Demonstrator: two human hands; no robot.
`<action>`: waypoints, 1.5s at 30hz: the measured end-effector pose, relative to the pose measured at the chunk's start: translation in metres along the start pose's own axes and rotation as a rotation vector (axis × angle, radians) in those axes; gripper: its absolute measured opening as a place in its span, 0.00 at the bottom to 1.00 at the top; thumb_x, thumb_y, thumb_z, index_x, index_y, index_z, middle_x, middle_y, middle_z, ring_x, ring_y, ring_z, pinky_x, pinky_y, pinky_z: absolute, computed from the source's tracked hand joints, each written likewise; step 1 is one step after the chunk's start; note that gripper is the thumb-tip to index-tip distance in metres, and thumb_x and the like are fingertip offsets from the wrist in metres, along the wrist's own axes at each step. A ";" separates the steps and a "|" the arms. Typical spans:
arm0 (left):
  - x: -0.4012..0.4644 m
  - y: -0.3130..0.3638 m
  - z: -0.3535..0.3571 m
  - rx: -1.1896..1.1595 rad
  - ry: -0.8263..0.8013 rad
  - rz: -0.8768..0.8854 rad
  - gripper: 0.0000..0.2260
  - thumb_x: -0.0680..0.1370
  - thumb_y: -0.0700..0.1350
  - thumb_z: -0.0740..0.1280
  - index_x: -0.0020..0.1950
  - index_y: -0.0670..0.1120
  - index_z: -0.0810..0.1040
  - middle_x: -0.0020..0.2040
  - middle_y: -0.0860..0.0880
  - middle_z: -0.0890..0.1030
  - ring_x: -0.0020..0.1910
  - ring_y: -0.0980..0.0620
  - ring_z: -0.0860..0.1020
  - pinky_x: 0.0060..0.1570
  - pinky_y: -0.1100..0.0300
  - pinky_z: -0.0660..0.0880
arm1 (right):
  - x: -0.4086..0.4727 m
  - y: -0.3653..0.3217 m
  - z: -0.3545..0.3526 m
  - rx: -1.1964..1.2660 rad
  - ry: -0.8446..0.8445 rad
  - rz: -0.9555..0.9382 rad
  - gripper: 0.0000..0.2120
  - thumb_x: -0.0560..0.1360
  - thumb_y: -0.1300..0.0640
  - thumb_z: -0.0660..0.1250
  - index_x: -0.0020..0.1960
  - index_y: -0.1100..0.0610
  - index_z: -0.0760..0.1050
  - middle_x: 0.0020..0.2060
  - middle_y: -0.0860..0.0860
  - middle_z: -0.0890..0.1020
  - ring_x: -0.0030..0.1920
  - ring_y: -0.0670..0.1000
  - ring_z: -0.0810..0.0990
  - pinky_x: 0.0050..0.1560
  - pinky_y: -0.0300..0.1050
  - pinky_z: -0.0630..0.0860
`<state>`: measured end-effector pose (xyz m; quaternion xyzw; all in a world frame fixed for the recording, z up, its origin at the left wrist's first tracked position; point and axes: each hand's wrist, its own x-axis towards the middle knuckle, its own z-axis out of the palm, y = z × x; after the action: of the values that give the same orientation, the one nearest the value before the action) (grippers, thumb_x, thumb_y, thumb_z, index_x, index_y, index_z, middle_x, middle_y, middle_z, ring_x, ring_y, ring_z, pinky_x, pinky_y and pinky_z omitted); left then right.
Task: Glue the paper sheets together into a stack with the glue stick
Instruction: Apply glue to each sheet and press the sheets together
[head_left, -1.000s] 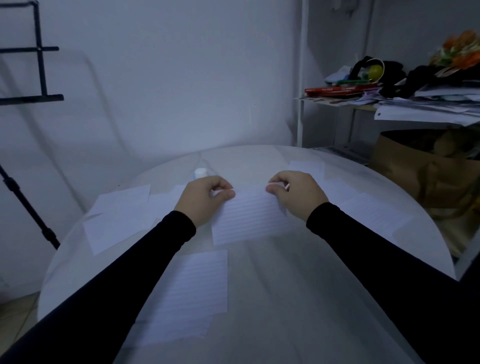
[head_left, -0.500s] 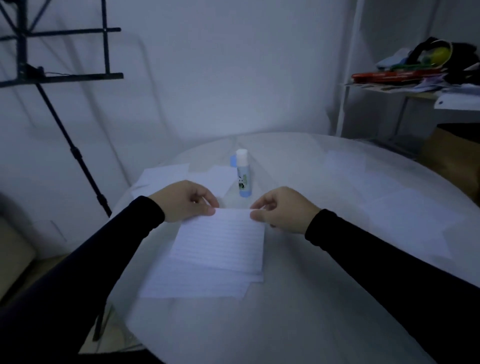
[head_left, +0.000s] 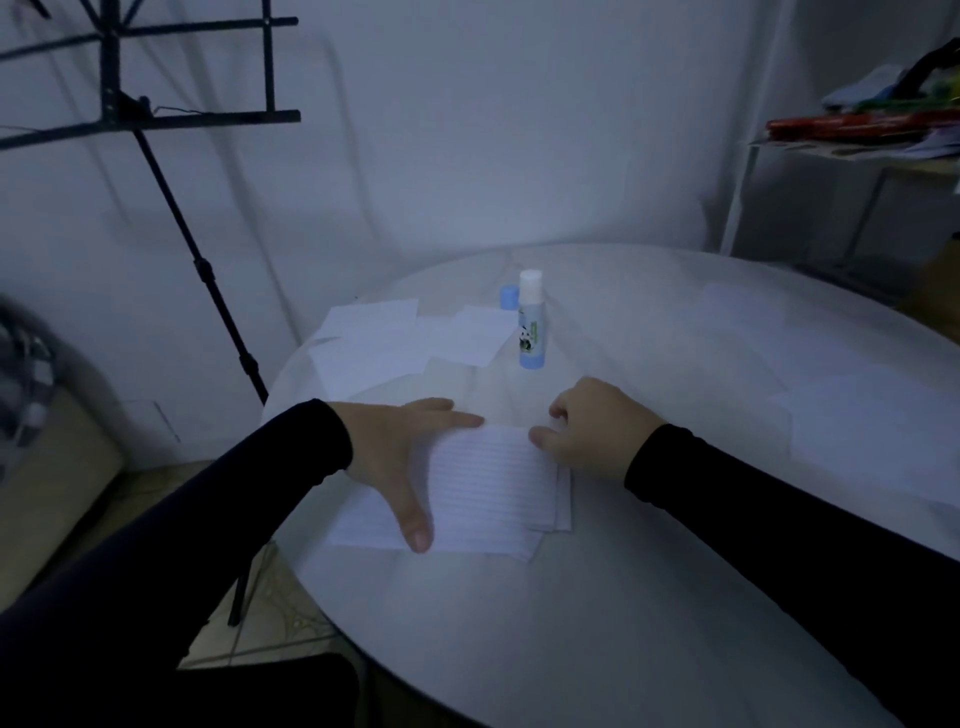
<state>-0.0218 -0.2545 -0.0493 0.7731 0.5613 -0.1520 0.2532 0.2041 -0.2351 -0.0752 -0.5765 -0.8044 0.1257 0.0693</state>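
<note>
A stack of lined paper sheets lies on the round white table near its left edge. My left hand lies flat on the stack's left side, fingers straight, thumb stretched toward me. My right hand rests at the stack's top right corner with fingers loosely curled; whether it pinches the sheet I cannot tell. The glue stick stands upright and uncapped beyond the hands, its blue cap just behind it. Several loose sheets lie at the back left.
More loose sheets lie faintly on the table's right side. A black music stand rises left of the table. A cluttered shelf stands at the back right. The table's left edge runs close to the stack.
The lined sheet carried by both hands has been laid down onto the stack. My left hand released its pinch and now lies flat on the paper. The view swung left.
</note>
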 end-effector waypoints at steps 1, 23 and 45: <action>0.001 0.000 0.001 -0.011 0.029 0.004 0.62 0.45 0.68 0.76 0.75 0.65 0.52 0.76 0.61 0.48 0.76 0.57 0.47 0.76 0.51 0.48 | -0.001 -0.002 0.000 0.009 -0.004 -0.004 0.23 0.76 0.44 0.61 0.60 0.61 0.75 0.59 0.58 0.75 0.59 0.56 0.74 0.58 0.44 0.71; 0.005 0.009 -0.002 -0.045 0.151 0.103 0.47 0.59 0.56 0.81 0.71 0.68 0.58 0.70 0.66 0.58 0.71 0.61 0.55 0.73 0.55 0.52 | -0.010 0.002 -0.024 -0.074 -0.289 -0.233 0.49 0.57 0.36 0.78 0.71 0.43 0.59 0.65 0.49 0.66 0.67 0.52 0.65 0.68 0.51 0.66; 0.020 0.005 -0.007 0.000 0.154 0.061 0.50 0.52 0.64 0.79 0.72 0.60 0.65 0.67 0.65 0.60 0.71 0.59 0.60 0.74 0.57 0.54 | -0.001 0.008 -0.009 -0.111 -0.244 -0.251 0.42 0.56 0.28 0.72 0.61 0.53 0.73 0.58 0.49 0.67 0.59 0.50 0.69 0.63 0.49 0.70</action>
<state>-0.0107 -0.2359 -0.0525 0.7993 0.5553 -0.0841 0.2137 0.2138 -0.2325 -0.0690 -0.4551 -0.8781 0.1405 -0.0453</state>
